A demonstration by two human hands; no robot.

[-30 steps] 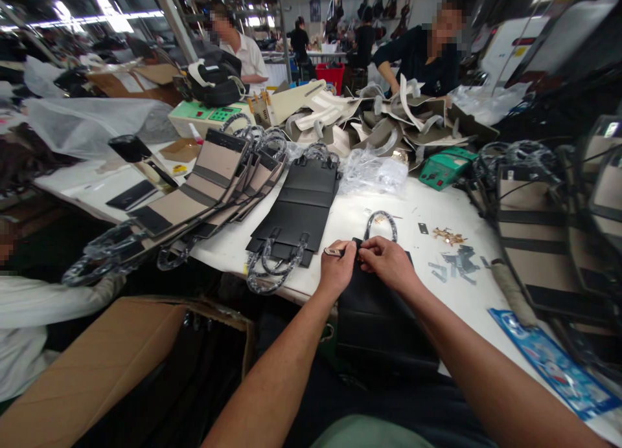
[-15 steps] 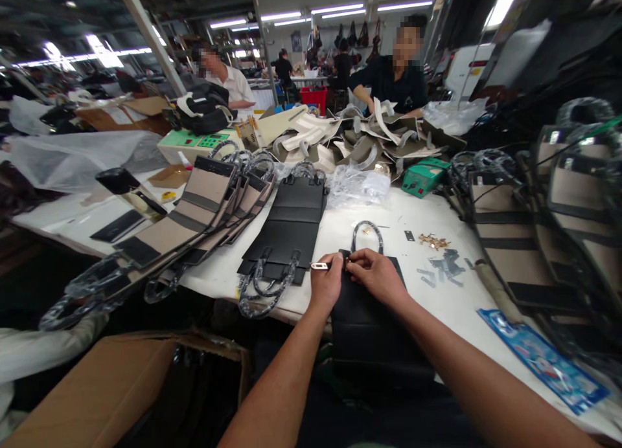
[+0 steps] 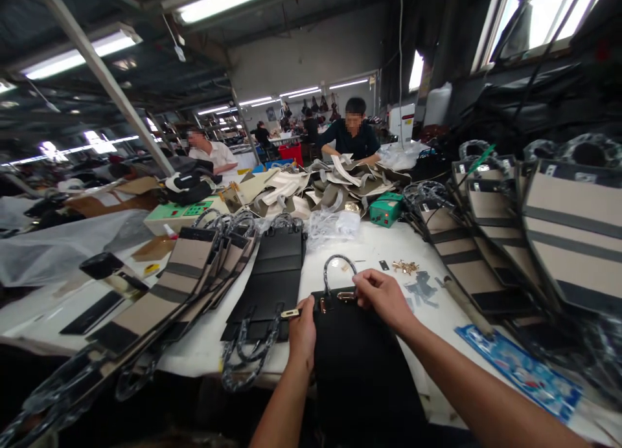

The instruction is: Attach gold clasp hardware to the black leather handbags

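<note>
A black bag panel (image 3: 364,364) lies before me, with a plastic-wrapped handle (image 3: 335,261) arching from its top edge. Two gold metal fittings show near that edge, one a long oval plate (image 3: 346,296). My left hand (image 3: 303,335) grips the panel's left side, thumb on top. A slotted gold metal plate (image 3: 290,313) juts out leftward past that thumb. My right hand (image 3: 381,299) is closed in a pinch beside the oval plate, at the handle's right base; whatever is between its fingertips is hidden.
Black panels with wrapped handles (image 3: 279,260) lie to the left, beside stacked beige-lined ones (image 3: 179,273). Gold hardware (image 3: 405,267) and grey metal pieces (image 3: 422,287) lie to the right, near a blue packet (image 3: 522,370). A green box (image 3: 385,210) stands behind; a co-worker (image 3: 352,137) sits opposite.
My view has tilted upward. My right hand has shifted right, away from my left hand, uncovering the gold fittings at the panel's top. My left hand still grips the panel.
</note>
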